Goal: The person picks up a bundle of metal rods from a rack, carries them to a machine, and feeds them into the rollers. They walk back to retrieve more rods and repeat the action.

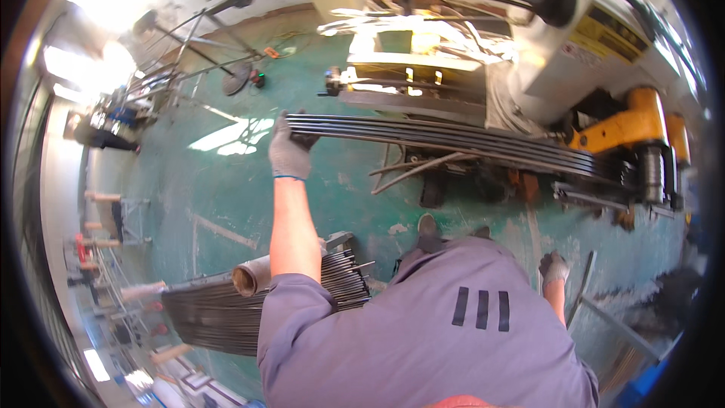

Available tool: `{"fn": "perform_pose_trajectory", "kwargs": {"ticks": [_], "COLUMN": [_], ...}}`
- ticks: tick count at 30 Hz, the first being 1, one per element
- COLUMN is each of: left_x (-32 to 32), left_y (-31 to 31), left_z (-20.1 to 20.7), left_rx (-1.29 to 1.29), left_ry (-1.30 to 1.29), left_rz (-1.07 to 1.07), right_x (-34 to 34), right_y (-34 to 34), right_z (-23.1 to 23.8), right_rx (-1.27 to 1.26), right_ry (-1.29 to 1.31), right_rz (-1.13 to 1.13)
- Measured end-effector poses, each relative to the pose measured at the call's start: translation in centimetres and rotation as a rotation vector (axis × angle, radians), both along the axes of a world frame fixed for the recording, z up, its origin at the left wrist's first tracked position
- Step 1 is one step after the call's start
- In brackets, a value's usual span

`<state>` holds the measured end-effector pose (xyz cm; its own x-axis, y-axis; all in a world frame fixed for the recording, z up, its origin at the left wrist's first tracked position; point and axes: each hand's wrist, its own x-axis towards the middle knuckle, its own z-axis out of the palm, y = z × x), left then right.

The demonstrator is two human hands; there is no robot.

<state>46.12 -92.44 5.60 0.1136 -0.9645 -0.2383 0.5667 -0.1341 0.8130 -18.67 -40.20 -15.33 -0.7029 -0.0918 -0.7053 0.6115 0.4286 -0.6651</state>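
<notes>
My left hand (290, 153), in a pale grey work glove, is closed round the left ends of several long dark metal tubes (423, 136). The tubes lie side by side and run to the right, where their far ends reach a machine's yellow bending arm (623, 132) and a dark upright roller (650, 170). My right hand (555, 268), also gloved, hangs low at my right side, away from the tubes. Its fingers look curled in, and nothing shows in them.
A big stack of thin metal tubes (226, 317) lies behind my left arm, beside a cardboard-coloured roll (245, 278). A metal frame (615, 325) stands at my right. The pale machine body (596, 53) fills the far right. A round-based stand (237, 78) is on the green floor (234, 204).
</notes>
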Motion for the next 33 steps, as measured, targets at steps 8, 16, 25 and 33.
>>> {"fn": "perform_pose_trajectory", "kwargs": {"ticks": [8,16,25,33], "left_x": [1.1,2.7,-13.7,-37.9], "left_y": [-0.4,-0.2,7.7,17.6], "left_z": [-0.1,-0.9,-3.7,-7.1], "left_rx": [0.114,-0.091,0.181,-0.686], "left_ry": [-0.026,-0.471,0.112,-2.093], "left_rz": [-0.056,-0.091,0.422,-0.440], "right_x": [0.3,-5.2,-23.9,-29.7], "right_y": [0.0,-4.8,-4.0,-2.2], "right_z": [2.3,3.1,-2.2,-4.1], "right_rx": [0.014,-0.065,0.140,0.222], "right_ry": [-0.009,-0.138,-0.077,-0.089], "right_rz": [0.078,0.212,0.312,0.392]}}
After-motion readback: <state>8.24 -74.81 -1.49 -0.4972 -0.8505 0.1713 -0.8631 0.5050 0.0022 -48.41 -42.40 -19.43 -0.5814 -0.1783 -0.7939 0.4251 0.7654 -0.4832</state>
